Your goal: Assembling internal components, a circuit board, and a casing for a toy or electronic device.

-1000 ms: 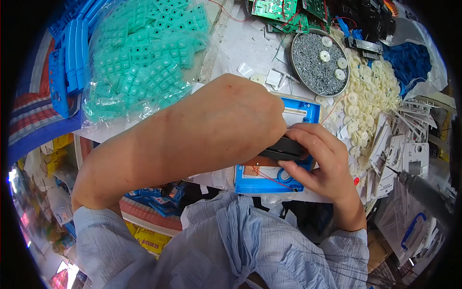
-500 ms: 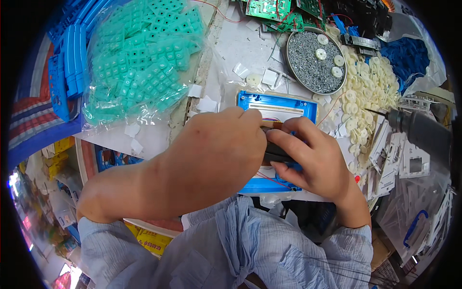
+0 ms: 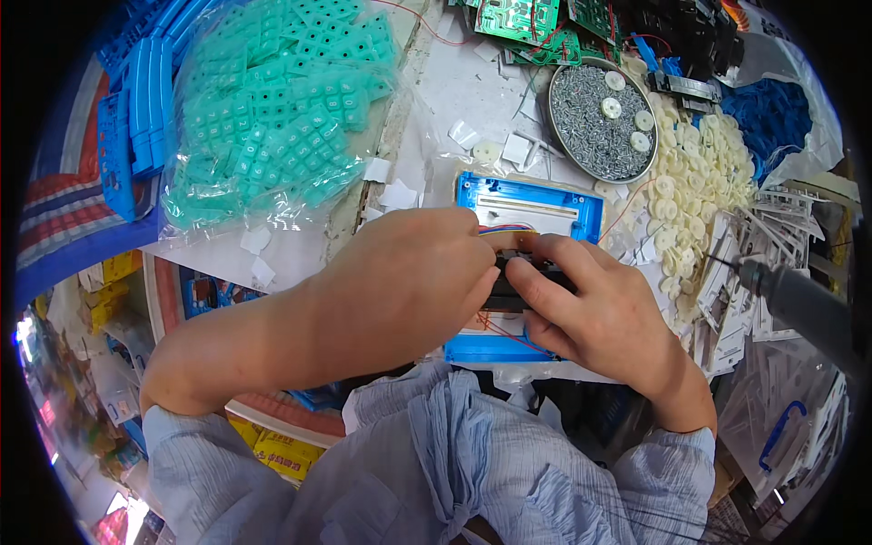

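Observation:
A blue plastic case (image 3: pixel 495 349) lies open in front of me, its white inner panel (image 3: pixel 522 213) showing at the far end. Over its middle is a black plastic part (image 3: pixel 507 291), held between my hands. My left hand (image 3: pixel 409 272) is closed at the part's left end, with its fingertips mostly hidden behind the knuckles. From the other side my right hand (image 3: pixel 604 304) grips the part, index finger and thumb bent over it. Thin coloured wires (image 3: pixel 509 229) run past the fingers, and red wires (image 3: pixel 500 327) cross the case's near half.
A clear bag of green keypads (image 3: pixel 272 127) lies at left, beside stacked blue casings (image 3: pixel 141 113). Farther right stand a round dish of screws (image 3: pixel 590 118), cream plastic discs (image 3: pixel 686 173) and green circuit boards (image 3: pixel 522 18). A power screwdriver (image 3: pixel 799 304) hangs at right, bit pointing inward.
My left fist has shifted slightly left and the right hand slightly right, uncovering more of the black part and the wires. The screwdriver appears lower.

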Demonstrator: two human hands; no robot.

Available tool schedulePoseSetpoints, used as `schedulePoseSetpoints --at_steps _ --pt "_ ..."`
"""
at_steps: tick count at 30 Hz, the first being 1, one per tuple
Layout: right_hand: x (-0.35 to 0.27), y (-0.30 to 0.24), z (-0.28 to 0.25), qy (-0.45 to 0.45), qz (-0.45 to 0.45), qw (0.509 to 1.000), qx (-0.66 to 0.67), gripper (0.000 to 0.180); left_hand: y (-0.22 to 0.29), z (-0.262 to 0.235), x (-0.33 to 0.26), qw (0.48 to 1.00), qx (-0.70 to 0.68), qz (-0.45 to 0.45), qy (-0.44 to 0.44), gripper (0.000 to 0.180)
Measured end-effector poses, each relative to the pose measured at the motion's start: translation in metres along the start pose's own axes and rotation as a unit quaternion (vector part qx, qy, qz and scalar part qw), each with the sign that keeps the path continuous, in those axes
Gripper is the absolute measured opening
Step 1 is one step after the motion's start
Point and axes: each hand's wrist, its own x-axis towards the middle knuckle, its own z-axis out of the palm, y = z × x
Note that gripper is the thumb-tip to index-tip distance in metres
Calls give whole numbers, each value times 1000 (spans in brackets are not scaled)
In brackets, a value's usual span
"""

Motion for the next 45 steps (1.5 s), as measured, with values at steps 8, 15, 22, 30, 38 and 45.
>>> schedulePoseSetpoints --at_steps 8,15,22,30,38,45 --pt "0 0 0 0 -6 1000 0 54 -14 -4 16 984 -118 -133 -23 15" --pt "0 2 1 -4 -8 1000 0 55 -19 -13 30 955 -188 -210 -90 13" --pt "-1 3 0 -12 -12 1000 -7 60 -22 -16 39 941 -218 -223 -128 13" --pt "0 3 -4 -18 -11 1000 -2 57 -23 -5 35 974 -182 -113 -73 15" --pt "-14 7 9 89 20 994 64 63 -39 -26 66 978 -133 -78 -141 17" --pt "-22 7 18 125 28 989 72 64 -77 23 186 967 233 -5 102 15"
